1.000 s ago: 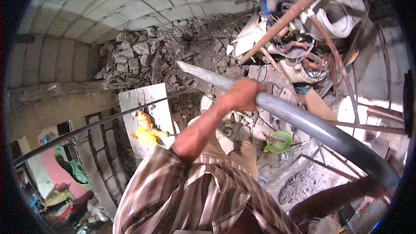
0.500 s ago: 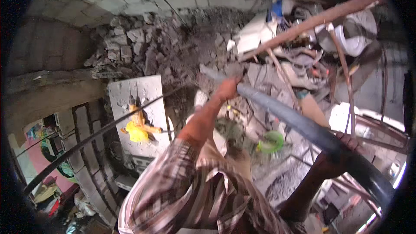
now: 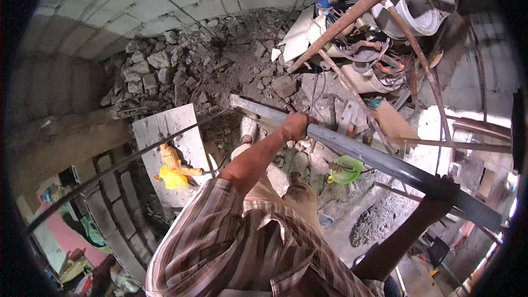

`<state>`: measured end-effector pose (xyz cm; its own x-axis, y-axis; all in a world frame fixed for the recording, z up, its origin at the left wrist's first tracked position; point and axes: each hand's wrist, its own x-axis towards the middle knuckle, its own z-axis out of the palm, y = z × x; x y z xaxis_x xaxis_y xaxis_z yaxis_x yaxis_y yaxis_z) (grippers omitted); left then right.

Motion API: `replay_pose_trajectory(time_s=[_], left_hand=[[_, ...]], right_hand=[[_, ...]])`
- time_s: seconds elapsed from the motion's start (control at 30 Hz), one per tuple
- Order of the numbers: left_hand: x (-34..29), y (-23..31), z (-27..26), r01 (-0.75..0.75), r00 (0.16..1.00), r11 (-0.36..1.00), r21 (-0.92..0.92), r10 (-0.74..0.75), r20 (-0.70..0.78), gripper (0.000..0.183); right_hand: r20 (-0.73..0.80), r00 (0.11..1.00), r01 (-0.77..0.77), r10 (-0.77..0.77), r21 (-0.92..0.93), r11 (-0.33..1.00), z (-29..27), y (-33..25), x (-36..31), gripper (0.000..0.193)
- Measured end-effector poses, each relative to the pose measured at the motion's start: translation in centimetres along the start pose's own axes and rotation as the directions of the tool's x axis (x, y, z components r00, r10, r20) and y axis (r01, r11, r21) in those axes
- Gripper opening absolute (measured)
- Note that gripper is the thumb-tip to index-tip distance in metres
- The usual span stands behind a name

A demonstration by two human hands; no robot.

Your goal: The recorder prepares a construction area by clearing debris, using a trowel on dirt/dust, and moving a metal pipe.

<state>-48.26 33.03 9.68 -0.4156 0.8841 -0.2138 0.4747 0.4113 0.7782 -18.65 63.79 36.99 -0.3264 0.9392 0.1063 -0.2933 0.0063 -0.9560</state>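
Shifted: grey pipe now lower across the view than half a second ago, left arm reaching further out along it.

Left hand (image 3: pixel 294 126) is wrapped fully round the grey pipe (image 3: pixel 385 162) near its far end, fingers closed tight. Right hand (image 3: pixel 443 187), in shadow, is closed round the same pipe nearer the body. Pipe runs slanting from above the rubble pile (image 3: pixel 165 71) down toward the right edge of view, clear of the floor. Below it: green bowl (image 3: pixel 345 169), yellow power tool (image 3: pixel 175 166) on a pale board (image 3: pixel 168 143). Judgement: keep both hands spaced wide to control the long end; watch the rusty scaffold bars (image 3: pixel 357 11) just above, which the pipe tip could strike.
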Motion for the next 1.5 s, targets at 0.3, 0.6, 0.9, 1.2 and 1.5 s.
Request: replay_pose_trajectory(time_s=[0.3, 0.6, 0.9, 1.2, 1.5], left_hand=[[-3.1, 6.0, -6.6, -0.033, 0.971, 0.988, -0.148, -0.003, -0.239, 0.031], [0.3, -4.6, -2.1, -0.014, 0.982, 0.963, -0.27, -0.039, -0.187, 0.028], [2.2, 0.8, 0.5, -0.053, 0.998, 0.99, -0.128, 0.056, 0.024, 0.035], [0.5, 1.1, -4.8, -0.157, 0.936, 0.978, -0.139, 0.102, -0.337, 0.034], [6.4, -9.1, 4.1, 0.093, 0.968, 0.995, 0.041, -0.101, 0.232, 0.027]], right_hand=[[0.288, 0.817, 0.574, -0.499, -0.334, 0.748, 14.6, -16.0, 2.0, 0.032], [0.277, 0.943, 0.24, -0.184, -0.186, 0.953, 16.7, -2.6, -0.1, 0.028], [-0.097, 0.962, 0.216, -0.255, -0.302, 0.929, 9.6, -7.0, -0.8, 0.025], [-0.057, 0.958, 0.272, -0.281, -0.12, 0.955, 0.8, -7.0, 7.7, 0.043], [-0.123, 0.983, 0.129, -0.137, -0.068, 0.989, 4.5, 5.9, -3.3, 0.043]])
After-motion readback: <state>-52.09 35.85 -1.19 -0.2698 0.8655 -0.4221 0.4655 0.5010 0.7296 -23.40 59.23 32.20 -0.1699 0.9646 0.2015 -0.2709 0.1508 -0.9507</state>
